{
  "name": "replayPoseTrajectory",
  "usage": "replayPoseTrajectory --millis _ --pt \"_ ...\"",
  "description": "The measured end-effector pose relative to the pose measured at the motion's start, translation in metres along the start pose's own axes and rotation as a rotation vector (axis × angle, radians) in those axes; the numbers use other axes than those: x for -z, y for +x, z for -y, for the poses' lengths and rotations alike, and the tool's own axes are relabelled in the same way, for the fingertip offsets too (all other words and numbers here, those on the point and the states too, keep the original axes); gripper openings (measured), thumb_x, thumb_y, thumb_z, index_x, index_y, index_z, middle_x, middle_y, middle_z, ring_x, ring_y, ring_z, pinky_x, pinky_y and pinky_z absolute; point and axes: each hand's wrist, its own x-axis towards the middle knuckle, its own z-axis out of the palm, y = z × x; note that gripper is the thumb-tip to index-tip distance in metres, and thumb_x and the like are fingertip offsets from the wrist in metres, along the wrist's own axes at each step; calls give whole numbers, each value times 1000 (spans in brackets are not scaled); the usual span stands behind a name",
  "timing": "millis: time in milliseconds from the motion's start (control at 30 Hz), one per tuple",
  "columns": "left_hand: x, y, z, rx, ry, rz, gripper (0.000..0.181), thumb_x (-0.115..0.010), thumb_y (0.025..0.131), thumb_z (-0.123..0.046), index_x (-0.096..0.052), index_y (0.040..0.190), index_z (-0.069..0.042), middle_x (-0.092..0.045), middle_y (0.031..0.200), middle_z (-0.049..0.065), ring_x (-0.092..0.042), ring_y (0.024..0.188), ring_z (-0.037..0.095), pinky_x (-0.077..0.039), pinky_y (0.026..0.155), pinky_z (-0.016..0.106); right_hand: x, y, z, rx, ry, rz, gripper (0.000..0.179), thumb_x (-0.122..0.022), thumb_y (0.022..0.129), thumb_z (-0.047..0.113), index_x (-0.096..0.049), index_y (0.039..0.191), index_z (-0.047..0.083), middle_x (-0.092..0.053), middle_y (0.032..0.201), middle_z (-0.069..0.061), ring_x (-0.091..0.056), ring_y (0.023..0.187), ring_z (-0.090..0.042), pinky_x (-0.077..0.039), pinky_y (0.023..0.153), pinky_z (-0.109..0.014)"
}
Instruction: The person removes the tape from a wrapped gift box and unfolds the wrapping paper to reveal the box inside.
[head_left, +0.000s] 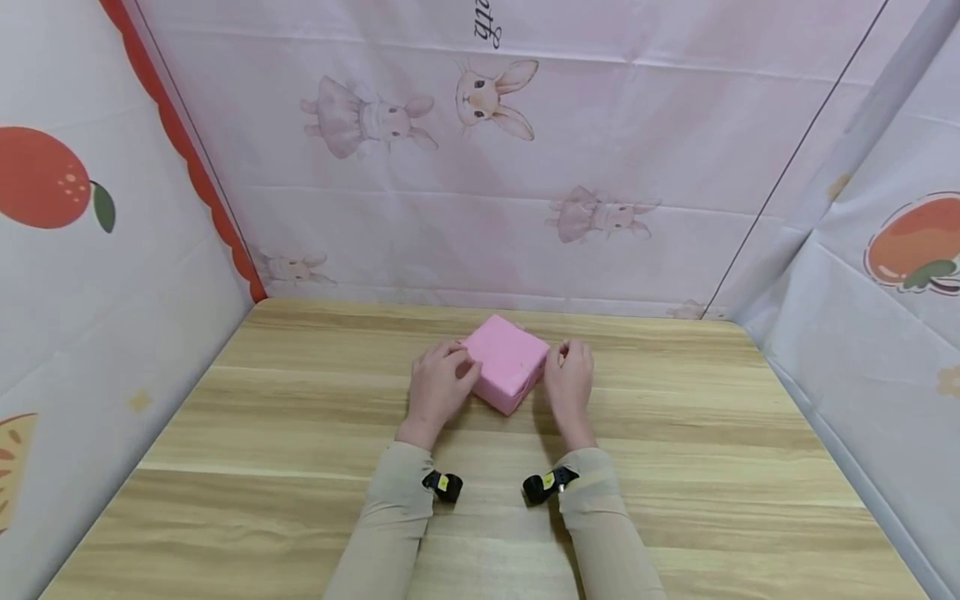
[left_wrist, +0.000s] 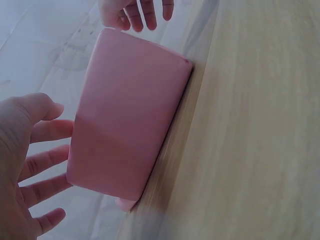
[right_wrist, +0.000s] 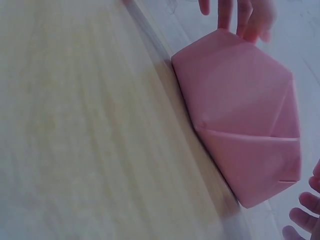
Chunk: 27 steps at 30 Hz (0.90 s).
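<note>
A box wrapped in pink paper (head_left: 506,354) sits on the wooden table, one corner towards me. My left hand (head_left: 441,382) is at its left side; in the left wrist view the fingers (left_wrist: 47,162) are spread and loosely straight, with fingertips right at the box edge and the thumb raised. Beside the right corner is my right hand (head_left: 570,379). Its fingers (right_wrist: 303,218) look loosely bent in the right wrist view, a little apart from the paper. Folded flaps (right_wrist: 250,155) show on the box end facing that hand.
The wooden table (head_left: 270,442) reaches back to a pink cloth wall (head_left: 450,225) printed with rabbits. White cloth panels with fruit prints stand at the left (head_left: 90,300) and right (head_left: 885,333). Each sleeve cuff carries a black wrist camera (head_left: 448,487).
</note>
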Motion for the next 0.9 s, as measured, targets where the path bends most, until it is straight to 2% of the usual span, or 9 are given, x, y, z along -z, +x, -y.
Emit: replayPoseTrajectory --millis 233,367,533,733,900 --pt "-2 -1 -1 -36 -30 -44 16 -69 89 -29 -73 87 -14 -71 107 6 -63 105 28 -46 98 52 -2 0 0 18 2 11 19 -52 93 19 -58 93 1 -55 100 -16 -51 97 -31 -46 86 -46" --pt "-6 -1 0 -60 -58 -73 12 -70 88 -25 -72 85 -13 -71 101 6 -63 97 26 -48 94 48 -4 -1 0 69 -15 26 21 -56 93 21 -62 95 1 -58 103 -16 -53 100 -32 -47 89 -45" --pt "-9 -1 2 -81 -115 -99 10 -71 87 -20 -73 90 -10 -69 93 5 -63 86 22 -52 85 41 -5 -3 1 150 -1 57 26 -67 87 25 -66 97 2 -60 108 -20 -55 107 -36 -46 95 -48" --pt "-8 -2 3 -48 -157 -90 14 -71 88 -19 -71 96 -8 -68 93 7 -65 84 20 -56 76 34 -3 -6 3 157 -17 107 34 -75 81 34 -67 98 5 -60 117 -17 -53 115 -35 -46 97 -50" --pt "-7 -2 2 -14 -141 -62 20 -73 87 -23 -71 100 -8 -68 98 8 -64 91 23 -55 83 39 -1 -6 6 172 -10 86 24 -75 81 27 -70 91 6 -62 114 -16 -55 113 -37 -46 95 -51"
